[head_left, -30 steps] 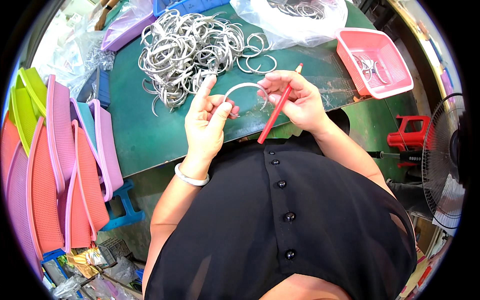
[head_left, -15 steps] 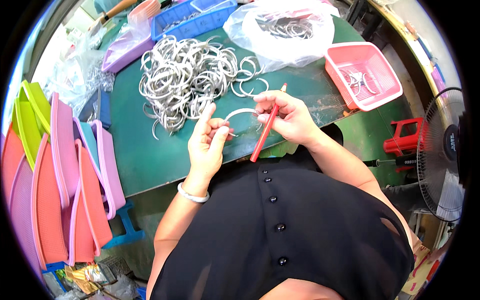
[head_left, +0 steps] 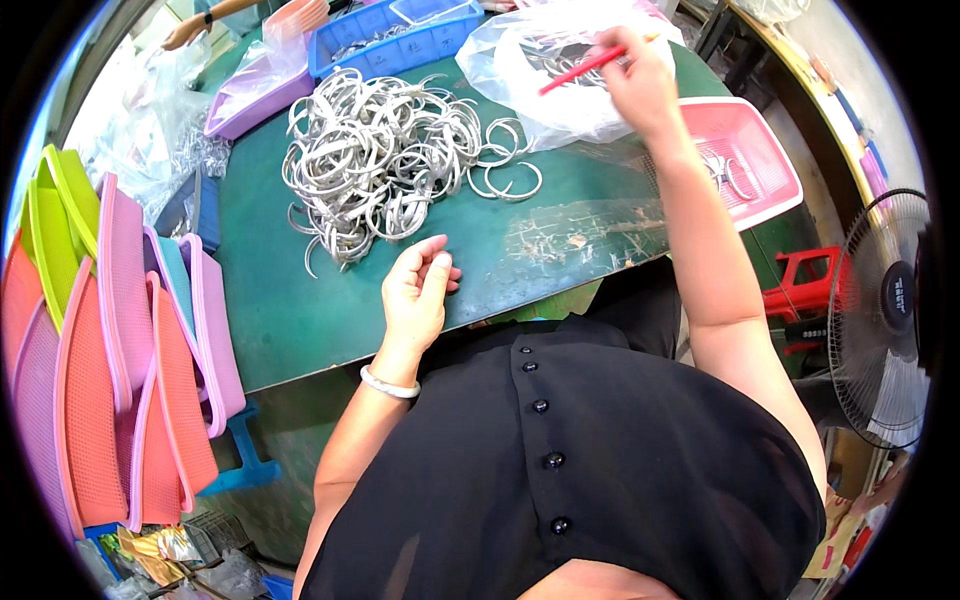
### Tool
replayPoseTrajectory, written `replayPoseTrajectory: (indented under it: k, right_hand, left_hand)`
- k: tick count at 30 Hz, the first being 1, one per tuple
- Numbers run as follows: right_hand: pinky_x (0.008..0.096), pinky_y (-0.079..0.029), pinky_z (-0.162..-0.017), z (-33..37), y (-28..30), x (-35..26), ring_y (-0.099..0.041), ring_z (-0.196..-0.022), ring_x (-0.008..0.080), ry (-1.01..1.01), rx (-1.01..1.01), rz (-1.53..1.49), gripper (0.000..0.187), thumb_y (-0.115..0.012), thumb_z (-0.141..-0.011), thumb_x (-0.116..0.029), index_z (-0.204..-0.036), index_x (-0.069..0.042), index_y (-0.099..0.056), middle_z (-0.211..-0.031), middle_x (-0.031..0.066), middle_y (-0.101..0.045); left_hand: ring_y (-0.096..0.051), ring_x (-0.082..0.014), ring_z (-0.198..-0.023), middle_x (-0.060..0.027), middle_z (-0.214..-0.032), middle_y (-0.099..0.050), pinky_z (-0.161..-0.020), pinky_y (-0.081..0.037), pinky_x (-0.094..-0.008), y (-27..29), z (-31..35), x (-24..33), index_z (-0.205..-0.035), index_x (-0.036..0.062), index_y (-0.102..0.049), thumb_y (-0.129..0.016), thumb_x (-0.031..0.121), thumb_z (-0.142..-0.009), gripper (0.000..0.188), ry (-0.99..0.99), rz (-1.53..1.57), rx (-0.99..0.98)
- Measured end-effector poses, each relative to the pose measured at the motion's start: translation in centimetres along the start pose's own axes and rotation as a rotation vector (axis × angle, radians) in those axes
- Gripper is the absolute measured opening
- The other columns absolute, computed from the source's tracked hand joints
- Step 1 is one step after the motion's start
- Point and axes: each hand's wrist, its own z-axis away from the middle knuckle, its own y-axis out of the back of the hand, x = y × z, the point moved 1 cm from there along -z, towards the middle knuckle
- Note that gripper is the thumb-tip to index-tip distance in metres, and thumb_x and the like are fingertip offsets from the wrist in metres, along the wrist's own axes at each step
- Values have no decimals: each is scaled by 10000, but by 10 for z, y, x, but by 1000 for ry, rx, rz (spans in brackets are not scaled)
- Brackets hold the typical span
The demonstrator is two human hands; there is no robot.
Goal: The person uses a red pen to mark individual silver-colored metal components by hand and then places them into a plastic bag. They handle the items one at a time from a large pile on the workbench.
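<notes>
My right hand (head_left: 638,88) reaches over the white plastic bag (head_left: 495,70), closed on a slim red pencil (head_left: 582,72) whose pale tip points to the upper right. Inside the bag's open mouth lie several metal rings (head_left: 552,66), partly hidden by the hand; whether the fingers also hold a ring I cannot make out. Near the table's front edge hovers my left hand (head_left: 412,300), fingers loosely curled and thumb slightly apart, with nothing visible in it. Beyond it is a big heap of silvery open bangles (head_left: 375,150), and a few loose bangles (head_left: 512,182) lie at its right side.
On the green table (head_left: 270,320) stand a blue bin (head_left: 400,62) and a purple basket (head_left: 255,118). At right are a pink basket (head_left: 770,150) with a few bangles, a red stool (head_left: 800,290) and a fan (head_left: 880,320). Coloured baskets (head_left: 90,400) are stacked at left.
My right hand has moved up and away with the pencil, from beside my left hand to over the bag. The bangle between my hands is gone from there; my left fingers have curled in.
</notes>
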Motion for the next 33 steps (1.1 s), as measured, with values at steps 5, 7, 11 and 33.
replayPoseTrajectory:
  k: [5,7,11,33]
  right_hand:
    - [338,-438,-629,72,-46,-30,-554,-698,270,194,-445,-119,145,-620,-696,-48,-799,-49,-518,-707,99,-558]
    - [356,-434,-639,93,-53,-38,-542,-736,287,189,-499,-110,165,-630,-690,-41,-803,-60,-510,-721,97,-539]
    - [355,-433,-636,104,-62,-45,-544,-741,284,191,-533,-71,158,-603,-693,2,-797,-53,-498,-710,98,-528]
    - [283,-472,-691,138,-48,-81,-576,-818,179,-648,-367,-1813,130,-602,-785,-9,-874,-72,-531,-853,107,-590]
  left_hand:
    - [-561,-107,-719,-51,-887,-564,-615,-461,-213,1,0,0,-1092,-25,-520,-504,101,-878,249,-6,-14,-14]
    - [-561,-105,-719,-52,-889,-564,-615,-460,-211,2,0,-1,-1088,-22,-523,-503,99,-878,244,-18,-25,-19]
    - [-560,-103,-718,-53,-895,-566,-615,-460,-209,3,-1,-4,-1082,-22,-528,-504,94,-876,238,-39,-45,-21]
    - [-594,-145,-710,-90,-842,-609,-623,-491,-239,-28,-3,36,-1019,-11,-555,-515,129,-877,203,241,517,-97]
